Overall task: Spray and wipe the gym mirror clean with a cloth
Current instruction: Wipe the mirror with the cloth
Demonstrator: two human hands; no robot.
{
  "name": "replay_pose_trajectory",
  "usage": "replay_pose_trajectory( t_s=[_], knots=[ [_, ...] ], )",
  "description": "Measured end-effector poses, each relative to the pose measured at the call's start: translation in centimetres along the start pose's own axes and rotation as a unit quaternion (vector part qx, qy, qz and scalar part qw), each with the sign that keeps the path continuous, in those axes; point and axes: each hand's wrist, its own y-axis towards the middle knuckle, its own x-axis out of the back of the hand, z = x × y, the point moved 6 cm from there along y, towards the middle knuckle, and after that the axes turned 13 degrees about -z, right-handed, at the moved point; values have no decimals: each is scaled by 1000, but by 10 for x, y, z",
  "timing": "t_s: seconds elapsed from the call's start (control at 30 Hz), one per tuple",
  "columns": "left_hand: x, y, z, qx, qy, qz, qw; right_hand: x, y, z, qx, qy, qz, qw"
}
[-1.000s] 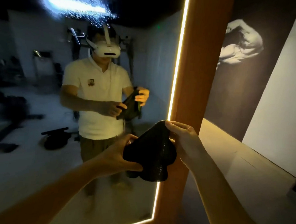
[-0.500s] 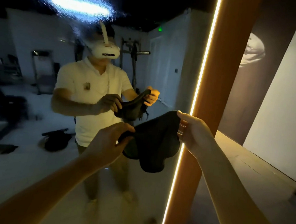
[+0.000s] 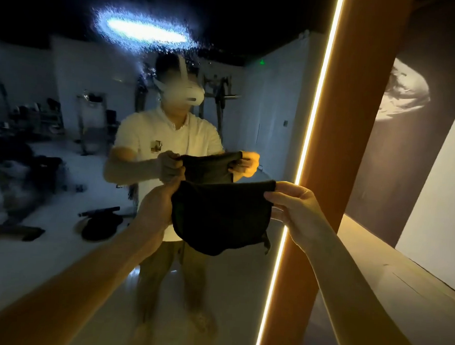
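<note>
Left hand (image 3: 157, 208) and right hand (image 3: 295, 210) each pinched a top corner of the dark cloth (image 3: 218, 219), spread before the droplet-spattered mirror (image 3: 59, 242)

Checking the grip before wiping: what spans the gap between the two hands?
In the head view, the dark cloth stretches between the left hand and right hand, each holding an upper corner.

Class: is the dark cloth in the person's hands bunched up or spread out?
Spread out. The dark fabric cloth hangs stretched between the left hand and right hand, each pinching a top corner.
</note>
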Motion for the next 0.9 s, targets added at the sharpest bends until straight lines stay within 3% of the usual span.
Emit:
replay_pose_trajectory(
  t_s=[0.07,0.17,0.23,0.4,0.5,0.6,0.7,0.8,0.9],
  knots=[
    [-6,5,-2,3,-21,49,999,-6,1,4,37,-47,-14,998],
    [-7,7,-9,-128,201,65,969,-8,4,10,62,-94,-41,993],
    [-2,12,-12,-175,256,36,950,-7,5,10,53,-108,-56,991],
    [1,14,-6,-60,157,8,986,-7,7,8,108,-161,-173,966],
    [-21,-4,-12,-96,149,10,984,-31,1,7,163,-217,-153,950],
    [-48,-18,-14,-141,178,38,973,-54,-6,4,140,-198,-89,966],
    [-69,-22,-21,-86,182,123,972,-62,-11,7,96,-139,-15,985],
    [-72,-12,-28,-45,169,194,965,-48,-7,13,82,-95,1,992],
    [-62,11,-36,-225,250,156,929,-39,1,14,57,-79,-15,995]
  ],
)
